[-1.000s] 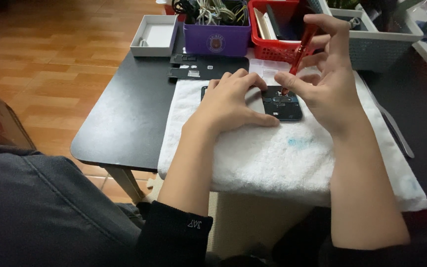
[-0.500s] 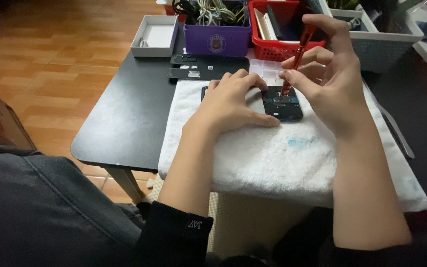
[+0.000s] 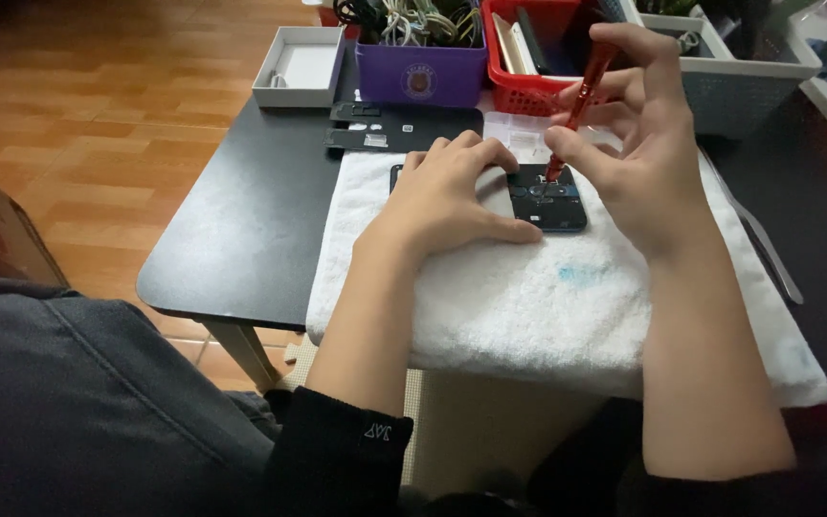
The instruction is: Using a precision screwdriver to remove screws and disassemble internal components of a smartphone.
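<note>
Opened dark rectangular phone (image 3: 549,199), lying flat on a white terry towel (image 3: 547,297) spread over a black table (image 3: 241,220). Left hand (image 3: 447,196) rests palm-down on the phone, fingers spread. Right hand (image 3: 638,153) pinches a slim red screwdriver (image 3: 576,101), its tip on the phone. Beyond: purple box (image 3: 420,72), red basket (image 3: 533,91).

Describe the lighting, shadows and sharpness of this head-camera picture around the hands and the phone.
Head view: soft, dim, even light, with no hard shadows on the white towel; the left hand and right hand are reasonably sharp; the red screwdriver is slightly soft; the dark phone shows little detail; the dark sleeve in the lower left foreground is underexposed and blurred.
</note>
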